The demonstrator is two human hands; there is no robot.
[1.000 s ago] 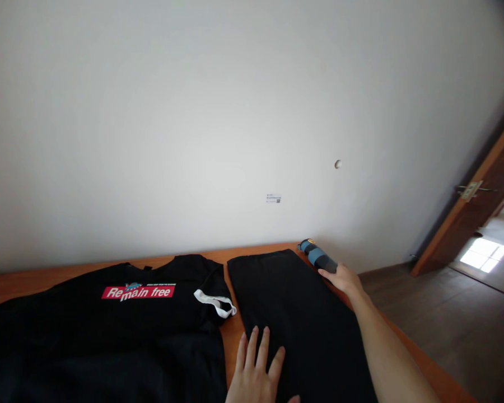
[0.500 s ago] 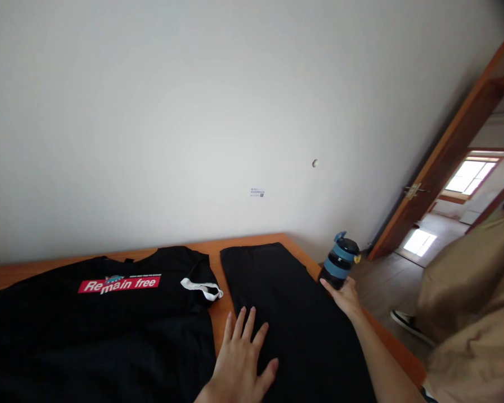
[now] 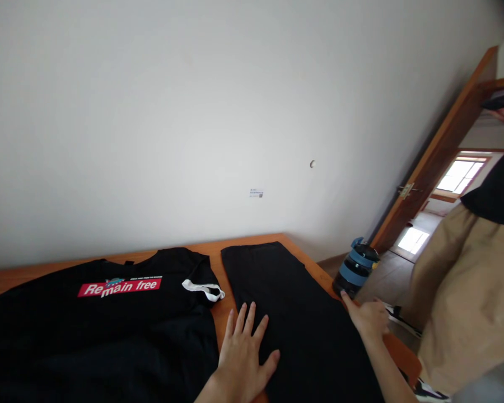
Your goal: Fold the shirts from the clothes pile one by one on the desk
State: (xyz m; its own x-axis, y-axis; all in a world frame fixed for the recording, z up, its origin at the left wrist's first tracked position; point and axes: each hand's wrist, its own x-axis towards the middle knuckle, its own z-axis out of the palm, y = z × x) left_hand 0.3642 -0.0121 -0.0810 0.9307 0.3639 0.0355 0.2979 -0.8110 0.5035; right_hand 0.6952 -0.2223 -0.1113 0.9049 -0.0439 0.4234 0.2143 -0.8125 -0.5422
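Note:
My left hand (image 3: 246, 350) lies palm down with fingers spread, partly on a smooth black piece of cloth (image 3: 285, 302) on the wooden table. To its left is a black T-shirt (image 3: 151, 324) with a red "Remain free" print and a white band at the sleeve. Close to the table's right edge is a black and blue drinking bottle (image 3: 356, 267), tilted in view. One digit of my right hand (image 3: 369, 319) reaches to the bottle's base; the other fingers look curled and blurred, so any grip is unclear.
A person in tan trousers (image 3: 470, 291) and a dark top stands at the right, a dark object in hand. Behind is an open wooden door (image 3: 437, 151). A white wall (image 3: 193, 123) with a small sticker (image 3: 256, 193) rises behind the wooden table (image 3: 222, 268).
The bottle has shifted right and slightly down along with my right hand, whose fingers no longer clearly wrap it. My left hand has hardly moved. More of the other person shows.

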